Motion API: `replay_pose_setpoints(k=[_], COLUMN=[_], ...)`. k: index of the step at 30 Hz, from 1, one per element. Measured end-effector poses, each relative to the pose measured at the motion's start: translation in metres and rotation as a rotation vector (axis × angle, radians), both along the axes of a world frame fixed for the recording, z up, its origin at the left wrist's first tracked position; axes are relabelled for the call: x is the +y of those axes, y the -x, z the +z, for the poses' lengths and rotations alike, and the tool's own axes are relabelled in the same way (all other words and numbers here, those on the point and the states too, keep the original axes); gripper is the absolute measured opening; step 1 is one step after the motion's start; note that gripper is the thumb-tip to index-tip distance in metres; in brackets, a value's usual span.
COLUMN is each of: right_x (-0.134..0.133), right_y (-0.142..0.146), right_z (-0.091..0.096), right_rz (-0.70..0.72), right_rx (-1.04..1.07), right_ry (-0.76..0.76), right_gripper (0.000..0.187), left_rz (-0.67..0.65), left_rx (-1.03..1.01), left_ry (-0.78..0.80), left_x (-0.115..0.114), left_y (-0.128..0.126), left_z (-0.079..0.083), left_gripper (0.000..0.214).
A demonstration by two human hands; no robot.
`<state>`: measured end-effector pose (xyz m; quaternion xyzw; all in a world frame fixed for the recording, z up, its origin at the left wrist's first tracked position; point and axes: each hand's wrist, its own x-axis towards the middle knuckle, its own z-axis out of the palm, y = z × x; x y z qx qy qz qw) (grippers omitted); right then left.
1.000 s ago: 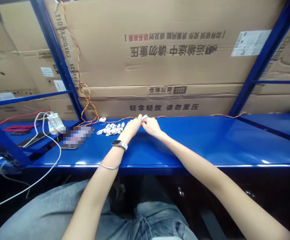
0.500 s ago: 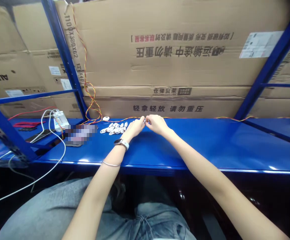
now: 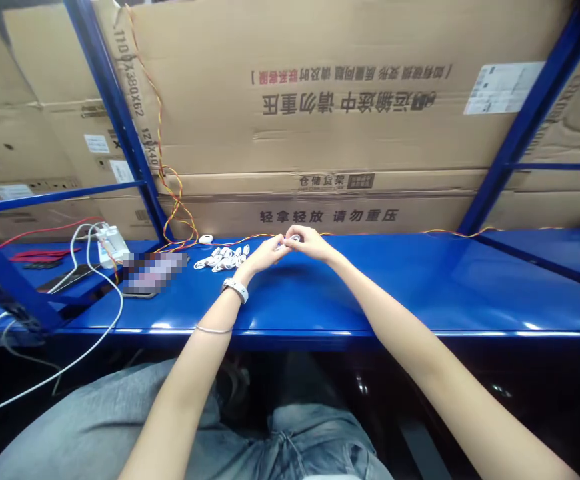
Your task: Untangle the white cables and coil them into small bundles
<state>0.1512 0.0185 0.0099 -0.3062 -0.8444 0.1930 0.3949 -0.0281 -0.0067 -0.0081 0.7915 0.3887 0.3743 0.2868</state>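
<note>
My left hand [image 3: 263,255] and my right hand [image 3: 311,243] meet over the far part of the blue shelf [image 3: 395,293]. Both pinch a small white cable piece [image 3: 290,239] between their fingertips. The fingers of each hand are curled closed round it. A watch sits on my left wrist, and a thin bracelet lower on the arm. Just left of my left hand lies a pile of small coiled white cables [image 3: 223,259]. A small white oval piece [image 3: 205,239] rests behind that pile.
Large cardboard boxes [image 3: 350,113] stand against the back of the shelf. A twisted red-yellow wire [image 3: 170,200] hangs down the blue upright and runs along the back. A white charger block [image 3: 109,241] with white cords sits at left, near a blurred flat object [image 3: 153,273].
My hands stay together at the same spot. The fingers have shifted slightly around the white piece; the view swayed right and then back.
</note>
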Motion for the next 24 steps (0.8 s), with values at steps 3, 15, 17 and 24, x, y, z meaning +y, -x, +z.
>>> replay_pose_setpoints(k=[3,15,17,24], right_x=[-0.002,-0.002,-0.004,-0.001], right_y=[0.002,0.013,0.016,0.019], right_z=[-0.001,-0.005,-0.004,-0.007], right_rz=[-0.013,-0.292,-0.295,-0.345], right_rx=[0.002,-0.009,0.024,0.073], right_ry=[0.017,0.136,0.14,0.172], right_gripper=[0.034,0.025,0.024,0.021], left_rz=[-0.013,0.363,0.412,0.453], left_rx=[-0.042,0.528,0.594,0.728], left_ry=[0.033,-0.399,-0.417,-0.472], left_x=[0.0,-0.001,-0.003,-0.008], left_y=[-0.003,-0.005,-0.006,-0.012], left_z=[0.0,0.002,0.004,0.009], left_gripper=[0.03,0.028,0.031,0.027])
